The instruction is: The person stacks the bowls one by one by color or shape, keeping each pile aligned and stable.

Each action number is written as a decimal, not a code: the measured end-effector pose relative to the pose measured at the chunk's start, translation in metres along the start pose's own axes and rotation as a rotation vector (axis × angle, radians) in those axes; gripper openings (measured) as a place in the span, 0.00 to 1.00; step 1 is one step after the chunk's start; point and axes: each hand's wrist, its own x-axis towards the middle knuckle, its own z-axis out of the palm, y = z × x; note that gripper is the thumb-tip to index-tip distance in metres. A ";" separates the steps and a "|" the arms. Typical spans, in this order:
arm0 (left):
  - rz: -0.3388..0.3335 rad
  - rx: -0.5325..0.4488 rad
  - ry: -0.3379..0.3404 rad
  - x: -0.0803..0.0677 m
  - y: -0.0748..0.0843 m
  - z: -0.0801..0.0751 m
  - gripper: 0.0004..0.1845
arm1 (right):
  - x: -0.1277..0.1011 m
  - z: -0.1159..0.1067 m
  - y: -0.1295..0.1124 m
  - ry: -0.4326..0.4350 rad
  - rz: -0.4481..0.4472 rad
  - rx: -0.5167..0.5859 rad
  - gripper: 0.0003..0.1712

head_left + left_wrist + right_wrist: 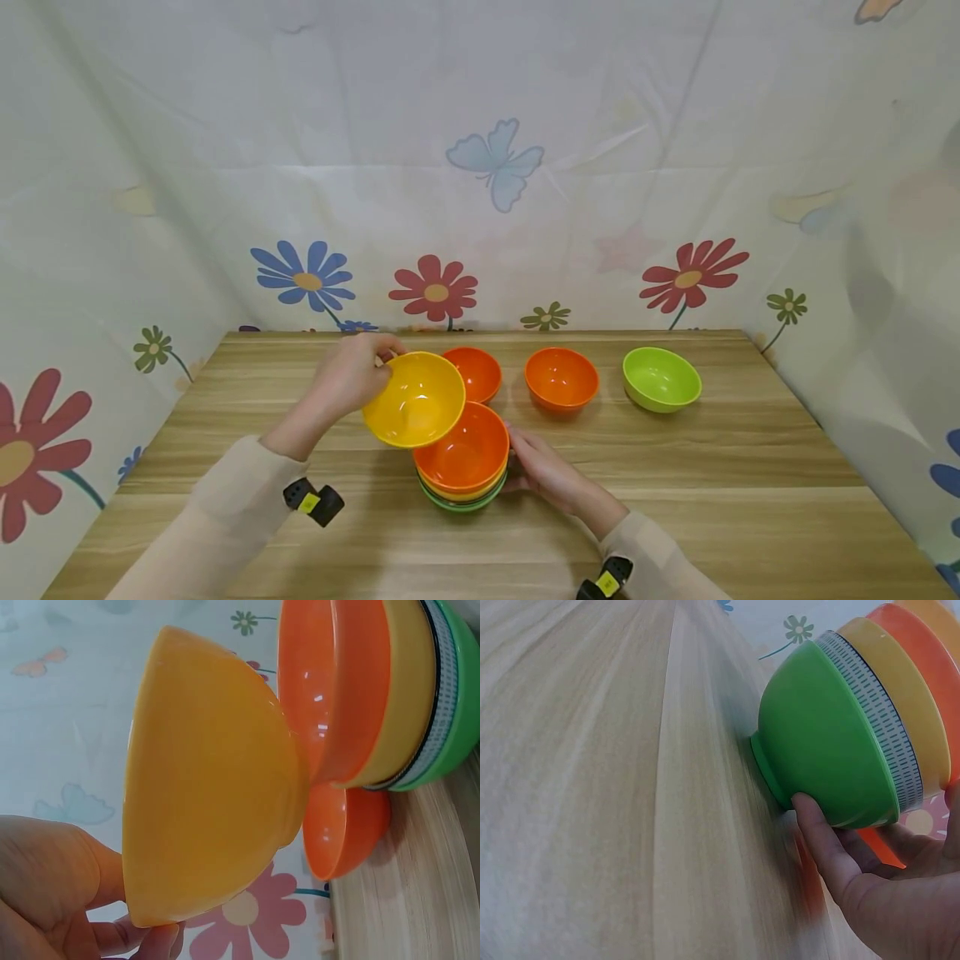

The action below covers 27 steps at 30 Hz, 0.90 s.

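Note:
My left hand (358, 375) pinches the rim of a yellow bowl (414, 398) between thumb and fingers. That bowl is tilted above the left side of a bowl stack, its base close to the top orange bowl (465, 450); whether they touch I cannot tell. Below the orange one sit a yellow bowl (900, 697), a white patterned bowl (874, 712) and, at the bottom, a green bowl (817, 742) on the table. Against the stack's right side rests my right hand (546, 473), its fingers extended along the green bowl.
Behind the stack stands an orange bowl (480, 375), partly hidden by the held yellow bowl. Another orange bowl (561, 379) and a lime green bowl (662, 380) stand to its right on the wooden table (735, 500). A flowered cloth (570, 225) hangs behind the table.

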 end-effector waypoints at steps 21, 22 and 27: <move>0.018 -0.099 -0.053 0.000 0.025 0.027 0.14 | 0.000 -0.001 0.000 0.003 0.001 -0.006 0.36; 0.010 -0.103 -0.060 0.000 0.026 0.029 0.14 | 0.000 -0.001 0.001 0.005 -0.001 -0.011 0.36; -0.017 -0.126 -0.085 0.001 0.027 0.037 0.14 | 0.000 -0.001 0.002 0.019 -0.002 -0.017 0.34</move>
